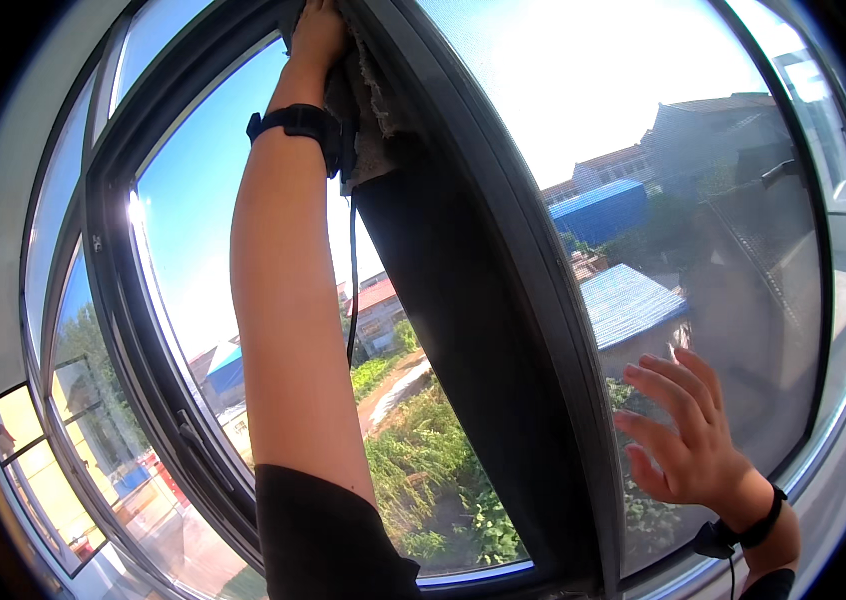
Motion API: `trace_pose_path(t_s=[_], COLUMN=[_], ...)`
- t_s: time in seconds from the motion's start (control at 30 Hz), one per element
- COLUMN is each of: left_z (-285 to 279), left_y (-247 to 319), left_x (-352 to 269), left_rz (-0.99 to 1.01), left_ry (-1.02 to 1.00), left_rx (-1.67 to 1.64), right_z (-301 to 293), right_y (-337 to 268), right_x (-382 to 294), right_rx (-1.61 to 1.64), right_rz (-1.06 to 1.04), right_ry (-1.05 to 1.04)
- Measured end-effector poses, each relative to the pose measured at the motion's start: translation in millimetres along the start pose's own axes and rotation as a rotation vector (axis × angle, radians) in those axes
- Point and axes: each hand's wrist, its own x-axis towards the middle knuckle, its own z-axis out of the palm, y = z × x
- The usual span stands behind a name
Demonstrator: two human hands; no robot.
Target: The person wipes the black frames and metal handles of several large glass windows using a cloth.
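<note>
My left hand [319, 31] reaches up to the top of the dark window frame [520, 225], at the picture's upper edge. Its fingertips are partly cut off, so I cannot tell what they grip. Right beside it, a grey, cloth-like material [374, 112] with a frayed edge lies against the frame's inner side. My right hand [685, 431] is raised with fingers apart, in front of the mesh window screen [663, 247], near its lower part. It holds nothing, and I cannot tell whether it touches the mesh. Black wristbands [303, 124] circle both wrists.
A thin black cable [353, 277] hangs from the left wristband. Left of my arm stands a dark sash with a window handle [201, 450]. Another handle [777, 174] shows at the right. Beyond the window lie green plants [430, 457] and blue-roofed buildings [629, 300].
</note>
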Motion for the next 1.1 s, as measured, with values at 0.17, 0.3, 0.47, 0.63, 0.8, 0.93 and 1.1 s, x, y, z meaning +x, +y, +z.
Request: trace_pose_path(t_s=[0.17,0.3,0.47,0.63,0.8,0.93,1.1], left_z=[-0.2,-12.3,-109.4,-204.2,-276.9,-313.2,-337.1], left_y=[5.4,49.5,159.6,238.1,303.0,323.4,341.4], left_x=[9.5,-8.4,-49.5,-85.4,-128.8,-138.4,-98.7], left_rz=[-0.215,-0.151,-0.369,-0.467,-0.555,-0.536,-0.433], left_ry=[0.016,0.089,0.115,0.084,0.071,0.146,0.005], left_rx=[-0.166,-0.151,-0.365,-0.512,-0.701,-0.842,-0.837], right_z=[-1.0,7.4,25.4,48.7,51.9,40.3,30.7], right_y=[2.0,-8.0,-46.9,-97.8,-118.7,-115.2,-90.7], right_x=[-8.4,-9.6,-46.8,-73.6,-73.5,-80.9,-95.2], right_rx=[-0.047,0.015,0.035,0.144,0.108,0.094,0.169], right_rz=[0.051,0.125,0.194,0.327,0.339,0.405,0.409], right_ry=[0.096,0.121,0.17,0.129,0.072,0.086,0.062])
